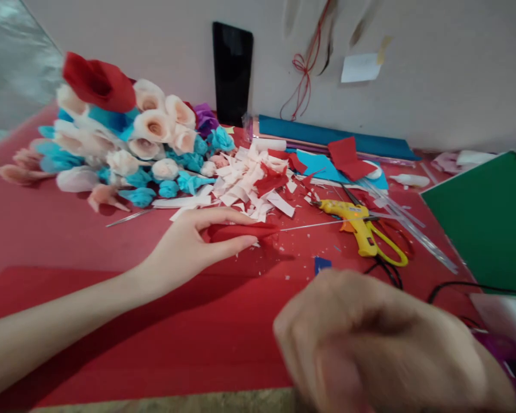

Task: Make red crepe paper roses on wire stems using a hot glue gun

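Note:
My left hand (198,238) is closed around a rolled red crepe paper flower (241,230), its thumb and fingers pressing the petals from both sides. From the flower's narrow end a thin pale strand (313,226) runs right, passing in front of the yellow glue gun (356,221); I cannot tell whether it is wire or thread. Nearer the camera, my right hand (370,338) is curled into a fist, slightly blurred. Whatever its fingers hold, if anything, is hidden. Behind the red flower lies a heap of cream paper scraps (245,175).
Finished paper flowers (150,129) are piled at the back left. A phone (233,71) leans against the wall. Scissors with yellow handles (389,246) lie beside the glue gun. A green board (485,223) stands at the right, with a black cable (477,284) near it.

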### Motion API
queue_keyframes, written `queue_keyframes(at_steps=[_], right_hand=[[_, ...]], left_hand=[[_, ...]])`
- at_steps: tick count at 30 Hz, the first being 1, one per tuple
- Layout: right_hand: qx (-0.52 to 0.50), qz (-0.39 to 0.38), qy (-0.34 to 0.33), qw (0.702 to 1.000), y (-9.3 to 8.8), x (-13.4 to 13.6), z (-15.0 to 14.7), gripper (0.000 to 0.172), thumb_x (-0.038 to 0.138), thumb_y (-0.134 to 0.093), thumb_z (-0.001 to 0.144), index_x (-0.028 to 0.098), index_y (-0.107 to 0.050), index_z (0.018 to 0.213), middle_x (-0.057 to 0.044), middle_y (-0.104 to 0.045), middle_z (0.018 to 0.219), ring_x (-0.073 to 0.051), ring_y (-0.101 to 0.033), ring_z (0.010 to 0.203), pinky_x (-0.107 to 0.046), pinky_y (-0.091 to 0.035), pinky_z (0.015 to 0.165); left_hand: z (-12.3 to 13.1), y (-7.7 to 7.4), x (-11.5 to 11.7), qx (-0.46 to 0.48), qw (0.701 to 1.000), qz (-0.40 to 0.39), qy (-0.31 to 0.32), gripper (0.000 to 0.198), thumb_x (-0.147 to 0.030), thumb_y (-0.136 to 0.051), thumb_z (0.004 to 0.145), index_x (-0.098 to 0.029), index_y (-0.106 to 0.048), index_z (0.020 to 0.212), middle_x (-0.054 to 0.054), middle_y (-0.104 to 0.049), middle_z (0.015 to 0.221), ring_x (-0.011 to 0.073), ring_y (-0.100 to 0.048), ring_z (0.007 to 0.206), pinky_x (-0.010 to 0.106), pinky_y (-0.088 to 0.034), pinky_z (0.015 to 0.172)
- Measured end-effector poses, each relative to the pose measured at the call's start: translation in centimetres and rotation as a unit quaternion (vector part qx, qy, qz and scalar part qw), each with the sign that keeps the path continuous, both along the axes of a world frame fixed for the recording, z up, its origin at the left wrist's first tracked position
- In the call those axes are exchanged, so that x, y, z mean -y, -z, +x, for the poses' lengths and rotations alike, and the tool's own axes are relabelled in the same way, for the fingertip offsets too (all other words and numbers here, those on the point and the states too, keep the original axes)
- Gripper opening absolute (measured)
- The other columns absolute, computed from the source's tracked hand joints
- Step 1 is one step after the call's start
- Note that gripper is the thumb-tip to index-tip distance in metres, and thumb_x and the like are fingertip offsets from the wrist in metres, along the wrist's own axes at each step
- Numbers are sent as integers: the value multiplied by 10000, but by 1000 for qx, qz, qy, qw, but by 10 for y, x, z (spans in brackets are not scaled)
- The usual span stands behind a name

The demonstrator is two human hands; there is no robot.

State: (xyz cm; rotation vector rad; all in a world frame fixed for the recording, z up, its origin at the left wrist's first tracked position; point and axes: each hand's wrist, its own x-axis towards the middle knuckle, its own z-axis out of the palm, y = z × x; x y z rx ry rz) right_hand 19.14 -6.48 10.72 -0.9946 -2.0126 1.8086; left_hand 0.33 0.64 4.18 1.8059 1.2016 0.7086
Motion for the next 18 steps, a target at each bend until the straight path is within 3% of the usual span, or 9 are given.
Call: queue_keyframes(at_steps=[1, 5, 7, 9, 11, 14, 18], right_hand=[[4, -33, 3, 999, -1, -10, 9, 399, 375, -371, 888, 165, -447, 558, 12, -487, 540, -67, -490, 534, -183, -424, 551], [115, 109, 17, 987, 17, -36, 17, 233, 353, -537, 810, 165, -555, 674, 36, -510, 595, -50, -434, 540, -180, -351, 511], [132, 166, 108, 971, 28, -41, 12, 155, 339, -563, 793, 188, -599, 805, 33, -571, 705, -53, -467, 585, -174, -375, 534], [109, 202, 216, 949, 34, -44, 7, 195, 341, -594, 768, 198, -602, 900, 20, -602, 826, -61, -500, 625, -179, -413, 564], [80, 219, 262, 937, 34, -45, 4, 212, 333, -630, 736, 190, -613, 892, 14, -609, 840, -66, -516, 626, -180, -432, 562], [66, 200, 238, 948, 31, -46, 2, 125, 300, -617, 748, 182, -640, 779, 18, -623, 733, -68, -531, 589, -172, -436, 529], [49, 196, 245, 948, 30, -47, 2, 108, 280, -611, 751, 187, -664, 764, -1, -650, 790, -108, -588, 688, -186, -474, 561]], left_hand=[[1, 0, 0, 19, 1000, -2, -7, 221, -340, -661, 680, -197, -674, 849, 11, -693, 893, 169, -616, 837, 233, -495, 727], [1, 2, -1, 129, 990, -19, -45, 168, -292, -689, 669, -211, -669, 815, -18, -693, 864, 132, -626, 808, 186, -499, 723], [1, 3, 0, 191, 979, -45, -60, 160, -279, -695, 670, -217, -668, 815, -27, -696, 853, 118, -632, 778, 162, -507, 676], [0, 3, 2, 218, 971, -71, -65, 159, -276, -700, 668, -212, -669, 809, -22, -697, 841, 117, -635, 758, 157, -512, 646], [1, 2, 4, 208, 972, -94, -53, 151, -278, -697, 673, -201, -665, 800, -15, -695, 813, 114, -634, 734, 159, -516, 639], [1, -2, 7, 185, 977, -106, -19, 136, -281, -686, 683, -200, -651, 787, -25, -693, 779, 104, -633, 712, 158, -518, 651], [1, -4, 9, 179, 980, -85, -5, 134, -268, -678, 686, -191, -625, 782, -27, -684, 782, 112, -636, 720, 183, -521, 660]])
